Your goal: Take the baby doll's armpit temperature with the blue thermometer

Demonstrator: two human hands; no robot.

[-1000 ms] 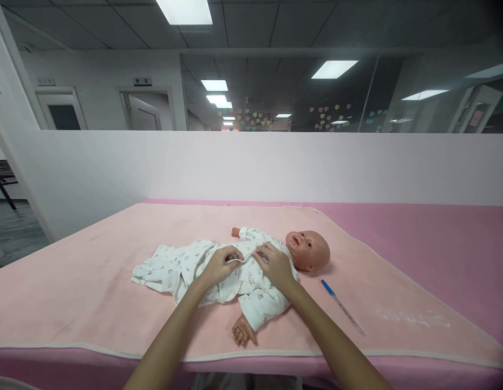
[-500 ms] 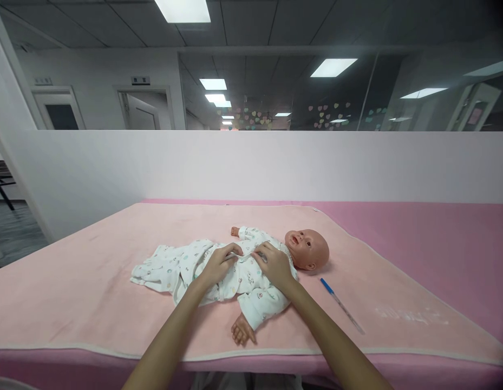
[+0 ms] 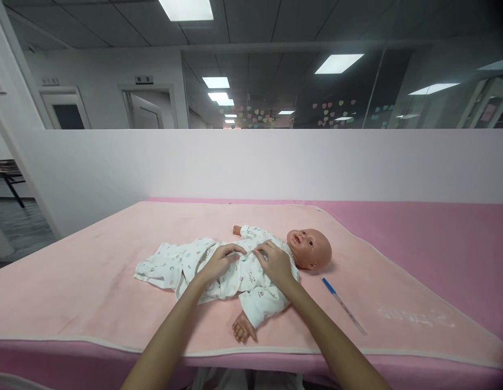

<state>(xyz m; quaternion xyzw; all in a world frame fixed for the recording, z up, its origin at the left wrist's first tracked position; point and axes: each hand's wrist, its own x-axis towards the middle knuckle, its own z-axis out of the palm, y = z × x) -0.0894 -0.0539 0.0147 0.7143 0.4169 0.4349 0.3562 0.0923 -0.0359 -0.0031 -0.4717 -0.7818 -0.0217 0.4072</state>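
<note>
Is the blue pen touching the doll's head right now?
Apart. The head view shows bare pink blanket between the blue pen and the doll's head.

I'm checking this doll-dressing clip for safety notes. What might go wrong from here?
Both hands, left hand and right hand, press on the doll's romper at the chest, so the fabric may bunch. The doll's near hand lies close to the blanket edge. The pen beside the head might get knocked.

Doll's romper [image 3: 182, 264] white w/ small pastel prints; blanket [image 3: 92, 271] pale pink, cream-edged; tabletop [image 3: 438, 233] deeper pink; pen [image 3: 343, 305] blue-capped, clear-barrelled.
</note>
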